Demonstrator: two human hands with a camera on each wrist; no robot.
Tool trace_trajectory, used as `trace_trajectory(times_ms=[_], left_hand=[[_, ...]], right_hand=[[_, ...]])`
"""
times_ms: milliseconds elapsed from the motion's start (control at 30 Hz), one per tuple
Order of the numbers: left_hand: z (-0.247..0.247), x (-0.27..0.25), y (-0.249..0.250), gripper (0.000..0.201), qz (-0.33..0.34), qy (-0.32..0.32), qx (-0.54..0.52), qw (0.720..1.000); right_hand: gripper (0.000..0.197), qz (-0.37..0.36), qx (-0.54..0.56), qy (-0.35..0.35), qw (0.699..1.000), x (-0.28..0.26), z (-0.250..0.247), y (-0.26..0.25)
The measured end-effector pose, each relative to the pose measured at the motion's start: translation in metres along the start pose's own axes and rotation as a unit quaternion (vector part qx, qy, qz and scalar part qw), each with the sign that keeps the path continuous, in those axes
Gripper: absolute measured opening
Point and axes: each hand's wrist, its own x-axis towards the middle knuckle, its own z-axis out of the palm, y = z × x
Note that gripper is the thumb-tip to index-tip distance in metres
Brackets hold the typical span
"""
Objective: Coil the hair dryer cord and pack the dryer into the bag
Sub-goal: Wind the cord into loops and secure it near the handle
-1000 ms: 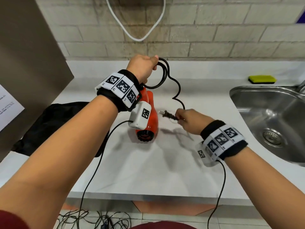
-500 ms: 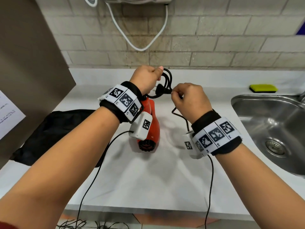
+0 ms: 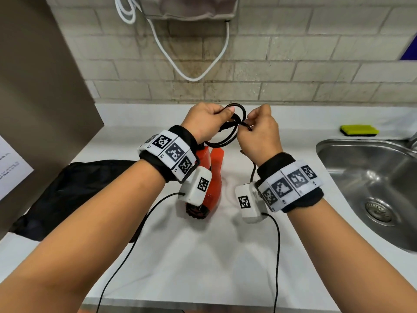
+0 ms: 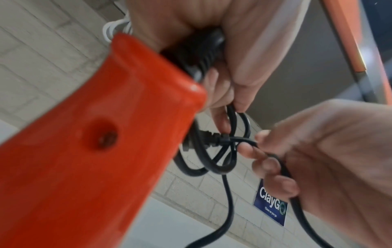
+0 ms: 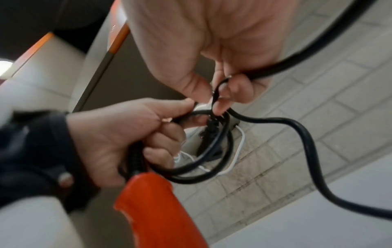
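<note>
Right hand [image 3: 259,132] now risen to frame centre, meeting left hand [image 3: 204,123], both pinching black cord [image 3: 228,141] coils; orange dryer [image 3: 214,177] hanging nose-down beneath left fist; bag [image 3: 79,188] lying lower left, nearer left hand.

bag [image 3: 74,190] left of dryer [image 3: 214,177], sink [image 3: 370,190] right

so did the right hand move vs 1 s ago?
Yes. The right hand has risen off the counter toward the back wall, meeting the left hand at the cord loops, away from the sink.
</note>
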Motion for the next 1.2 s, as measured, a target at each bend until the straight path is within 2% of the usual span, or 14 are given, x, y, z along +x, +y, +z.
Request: trace_trajectory(times_ms=[100, 233, 333, 400, 500, 633, 800, 1000, 1200], left_hand=[[-0.002, 0.002, -0.002, 0.023, 0.003, -0.028, 0.014, 1.0], [-0.002, 0.007, -0.003, 0.039, -0.004, -0.069, 0.028, 0.997], [-0.006, 0.011, -0.004, 0.042, -0.013, -0.077, 0.042, 0.996], [-0.008, 0.013, -0.006, 0.033, -0.017, -0.083, 0.045, 0.995], [-0.012, 0.015, -0.01, 0.029, -0.007, -0.059, 0.031, 0.998], [-0.018, 0.02, -0.015, 0.025, -0.008, -0.034, 0.001, 0.999], [-0.021, 0.022, -0.018, 0.023, 0.008, -0.035, 0.019, 0.999], [-0.015, 0.023, -0.012, 0.032, 0.034, -0.099, 0.07, 0.992], [-0.025, 0.029, -0.021, 0.037, 0.001, -0.047, 0.091, 0.995]], right_hand=[[0.022, -0.032, 0.024, -0.039, 0.998, 0.002, 0.0, -0.002], [0.022, -0.086, -0.007, 0.011, 0.996, 0.008, -0.004, -0.004], [0.028, -0.08, -0.001, 0.021, 0.997, 0.01, -0.005, 0.0], [0.027, -0.062, -0.019, 0.0, 0.998, 0.012, -0.006, 0.003], [0.008, -0.063, -0.078, -0.048, 0.994, 0.011, -0.011, 0.01], [0.012, -0.061, -0.112, -0.09, 0.988, 0.009, -0.015, 0.015], [0.008, -0.056, -0.067, -0.065, 0.994, 0.012, -0.007, 0.011], [0.002, -0.088, -0.044, 0.0, 0.995, 0.013, 0.014, 0.004], [0.014, -0.13, -0.029, 0.039, 0.99, 0.02, -0.002, 0.006]])
